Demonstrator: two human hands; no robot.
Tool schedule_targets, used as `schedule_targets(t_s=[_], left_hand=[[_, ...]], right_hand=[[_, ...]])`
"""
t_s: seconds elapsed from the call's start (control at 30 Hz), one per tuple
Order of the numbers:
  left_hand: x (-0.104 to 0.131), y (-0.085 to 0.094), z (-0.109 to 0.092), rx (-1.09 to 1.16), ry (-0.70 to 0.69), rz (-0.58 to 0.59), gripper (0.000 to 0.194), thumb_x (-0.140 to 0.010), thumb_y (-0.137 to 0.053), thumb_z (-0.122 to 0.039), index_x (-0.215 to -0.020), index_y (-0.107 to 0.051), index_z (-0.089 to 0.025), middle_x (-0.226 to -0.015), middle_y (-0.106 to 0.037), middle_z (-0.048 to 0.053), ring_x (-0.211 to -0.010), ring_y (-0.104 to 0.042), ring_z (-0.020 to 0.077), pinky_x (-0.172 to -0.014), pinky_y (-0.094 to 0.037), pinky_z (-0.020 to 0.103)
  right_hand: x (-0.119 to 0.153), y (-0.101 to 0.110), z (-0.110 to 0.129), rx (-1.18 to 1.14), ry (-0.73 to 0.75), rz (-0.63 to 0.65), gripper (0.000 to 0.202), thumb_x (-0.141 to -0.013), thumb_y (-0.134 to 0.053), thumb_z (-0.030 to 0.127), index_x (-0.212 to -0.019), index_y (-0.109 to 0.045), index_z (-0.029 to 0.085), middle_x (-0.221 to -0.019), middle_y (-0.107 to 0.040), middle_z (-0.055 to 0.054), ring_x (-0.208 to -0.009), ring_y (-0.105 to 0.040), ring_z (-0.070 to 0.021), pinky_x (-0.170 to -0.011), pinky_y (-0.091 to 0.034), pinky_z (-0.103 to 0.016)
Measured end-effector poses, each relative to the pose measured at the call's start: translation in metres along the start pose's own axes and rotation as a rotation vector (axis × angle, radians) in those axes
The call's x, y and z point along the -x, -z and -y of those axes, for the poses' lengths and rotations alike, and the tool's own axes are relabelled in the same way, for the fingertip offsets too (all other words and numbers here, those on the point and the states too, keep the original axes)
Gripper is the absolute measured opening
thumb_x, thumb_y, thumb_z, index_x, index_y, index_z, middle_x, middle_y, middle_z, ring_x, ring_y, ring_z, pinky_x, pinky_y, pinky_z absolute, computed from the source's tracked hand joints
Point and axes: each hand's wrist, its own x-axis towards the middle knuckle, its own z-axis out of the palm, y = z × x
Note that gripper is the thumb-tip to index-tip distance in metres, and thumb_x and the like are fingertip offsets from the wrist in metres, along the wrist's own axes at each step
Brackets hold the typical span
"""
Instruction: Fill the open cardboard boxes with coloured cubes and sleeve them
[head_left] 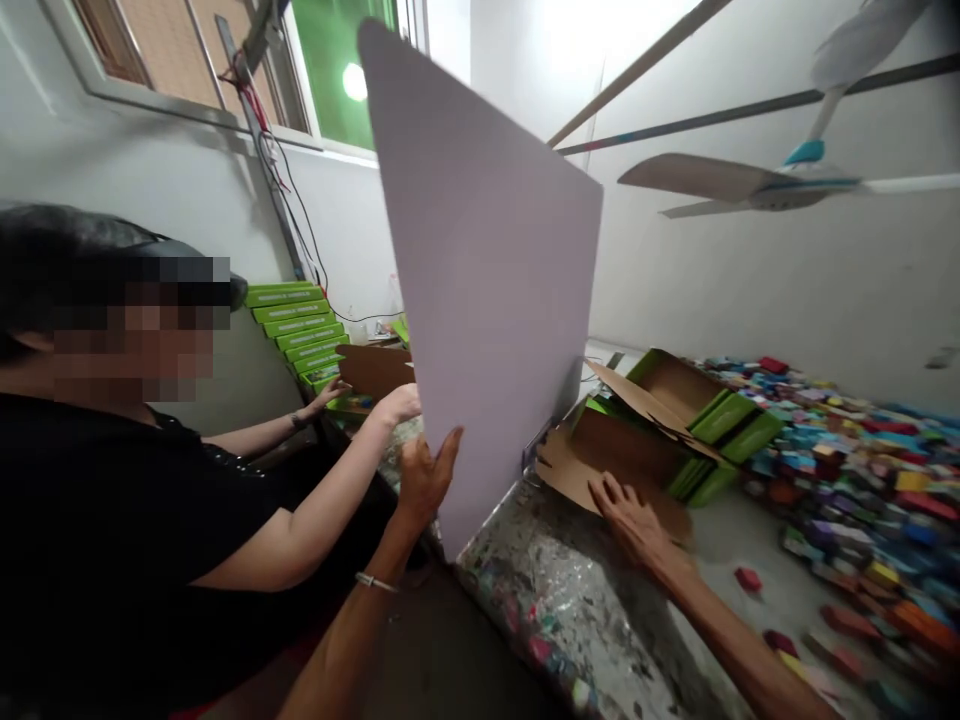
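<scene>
A large pale lilac-white panel (495,280) stands upright on the table in front of me. My left hand (426,478) is at its near edge, thumb against the panel's face and fingers curled behind the edge. My right hand (634,515) lies with fingers outstretched on the brown cardboard flap (574,475) of an open green box (615,445). Another open green box (679,385) with a brown inside rests behind and partly on top of it. What these boxes hold cannot be seen.
A co-worker in a black top (135,540) sits left, hands near another brown flap (373,370). Green boxes are stacked (296,320) behind. Many coloured blocks (862,500) lie heaped at right. The stained tabletop (559,580) stretches toward me. A fan (802,185) hangs upper right.
</scene>
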Motion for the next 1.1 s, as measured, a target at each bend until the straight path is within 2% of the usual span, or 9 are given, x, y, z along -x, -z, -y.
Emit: schedule_targets(t_s=[0.07,0.13,0.27,0.47,0.53,0.63,0.73,0.87,1.1], left_hand=[[0.003,-0.004,-0.003,-0.002,-0.062,0.044,0.028,-0.079,-0.059,-0.044,-0.071,-0.065,-0.018,-0.069,-0.068,0.006,-0.070,-0.065,0.0218,-0.072,-0.052,0.034],[0.006,-0.006,-0.005,-0.011,-0.122,0.071,0.029,-0.082,-0.056,-0.043,-0.071,-0.065,-0.018,-0.068,-0.068,0.006,-0.068,-0.065,0.0210,-0.070,-0.051,0.033],[0.007,-0.008,-0.005,-0.007,-0.131,0.036,0.031,-0.084,-0.054,-0.044,-0.073,-0.064,-0.017,-0.069,-0.067,0.006,-0.065,-0.063,0.0194,-0.068,-0.051,0.031],[0.000,-0.011,0.000,-0.020,-0.030,0.009,0.033,-0.078,-0.059,-0.048,-0.076,-0.065,-0.016,-0.074,-0.068,0.009,-0.070,-0.063,0.0212,-0.070,-0.051,0.032],[-0.001,-0.010,0.000,0.012,-0.029,0.035,0.032,-0.079,-0.059,-0.047,-0.076,-0.065,-0.016,-0.075,-0.068,0.009,-0.070,-0.063,0.0209,-0.069,-0.051,0.032],[-0.001,-0.007,-0.002,0.077,-0.036,0.075,0.032,-0.078,-0.059,-0.046,-0.077,-0.065,-0.015,-0.076,-0.069,0.008,-0.071,-0.063,0.0206,-0.069,-0.051,0.031],[0.002,-0.004,-0.003,0.082,-0.023,0.103,0.034,-0.075,-0.062,-0.048,-0.072,-0.065,-0.014,-0.072,-0.068,0.005,-0.068,-0.062,0.0196,-0.063,-0.050,0.029],[0.007,-0.002,-0.001,0.114,0.006,0.134,0.034,-0.074,-0.065,-0.047,-0.078,-0.066,-0.013,-0.073,-0.068,0.004,-0.066,-0.061,0.0177,-0.058,-0.048,0.026],[0.004,0.000,0.002,-0.028,-0.035,0.052,0.035,-0.070,-0.065,-0.051,-0.064,-0.061,-0.017,-0.063,-0.064,0.001,-0.063,-0.059,0.0203,-0.058,-0.048,0.029]], right_hand=[[0.005,-0.011,0.001,0.014,-0.043,0.044,0.058,-0.084,-0.037,0.009,-0.140,-0.041,0.021,-0.138,-0.047,-0.017,-0.113,-0.052,-0.0317,-0.084,-0.049,-0.044],[0.013,-0.017,-0.007,0.024,-0.054,0.036,0.063,-0.082,-0.029,0.002,-0.142,-0.040,0.022,-0.136,-0.050,-0.015,-0.115,-0.052,-0.0306,-0.086,-0.049,-0.042],[0.042,-0.027,-0.018,0.038,-0.009,0.029,0.065,-0.084,-0.025,0.004,-0.144,-0.036,0.027,-0.137,-0.050,-0.013,-0.116,-0.053,-0.0323,-0.086,-0.050,-0.047],[0.069,-0.058,-0.005,-0.008,-0.068,-0.039,0.072,-0.083,-0.025,0.005,-0.149,-0.020,0.033,-0.145,-0.042,-0.010,-0.132,-0.039,-0.0346,-0.098,-0.041,-0.057],[0.068,-0.053,-0.002,-0.043,-0.085,0.014,0.071,-0.083,-0.027,0.005,-0.148,-0.023,0.032,-0.145,-0.042,-0.011,-0.132,-0.038,-0.0350,-0.098,-0.040,-0.057],[0.065,-0.030,-0.006,-0.092,-0.087,0.138,0.069,-0.082,-0.031,0.006,-0.146,-0.029,0.030,-0.145,-0.041,-0.013,-0.129,-0.041,-0.0349,-0.096,-0.041,-0.056],[0.067,-0.009,-0.014,-0.161,-0.028,0.196,0.074,-0.079,-0.041,0.012,-0.149,-0.023,0.025,-0.149,-0.034,-0.014,-0.134,-0.034,-0.0329,-0.101,-0.037,-0.053],[0.077,0.000,-0.019,-0.200,0.001,0.162,0.087,-0.072,-0.051,0.019,-0.150,-0.015,0.013,-0.153,-0.021,-0.018,-0.142,-0.013,-0.0322,-0.110,-0.023,-0.052],[0.084,0.015,-0.019,-0.249,-0.121,0.058,0.079,-0.078,-0.051,0.028,-0.149,-0.017,0.019,-0.153,-0.024,-0.018,-0.140,-0.019,-0.0342,-0.109,-0.020,-0.058]])
